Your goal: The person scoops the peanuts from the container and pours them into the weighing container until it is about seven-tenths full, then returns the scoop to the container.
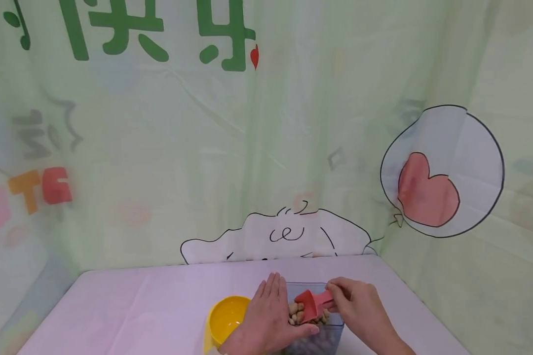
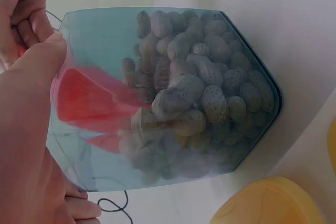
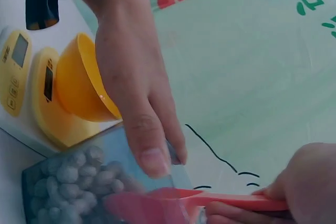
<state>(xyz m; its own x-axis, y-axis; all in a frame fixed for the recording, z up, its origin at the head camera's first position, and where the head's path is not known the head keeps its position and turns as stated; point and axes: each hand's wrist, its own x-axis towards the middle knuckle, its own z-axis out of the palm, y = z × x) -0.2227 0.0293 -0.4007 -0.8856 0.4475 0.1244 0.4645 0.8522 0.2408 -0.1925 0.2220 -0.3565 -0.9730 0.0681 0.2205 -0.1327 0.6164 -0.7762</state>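
Note:
A clear bluish plastic box (image 2: 94, 27) holds many unshelled peanuts (image 2: 212, 100). My right hand (image 1: 360, 303) pinches the handle of a red scoop (image 1: 308, 305), whose head is down inside the box among the peanuts (image 1: 295, 315). My left hand (image 1: 268, 315) rests at the box's left side and near rim, its fingers straight and its thumb stretched across the near edge. In the left wrist view the scoop (image 2: 89, 100) shows through the wall, tilted toward the peanuts. How full the scoop is, I cannot tell.
Left of the box, a yellow bowl (image 1: 226, 320) stands on a yellow platform (image 3: 44, 106). Beside it in the right wrist view is a yellow panel (image 3: 21, 74) with a display and buttons. A printed curtain (image 1: 293, 148) hangs behind the pale table (image 1: 151, 305).

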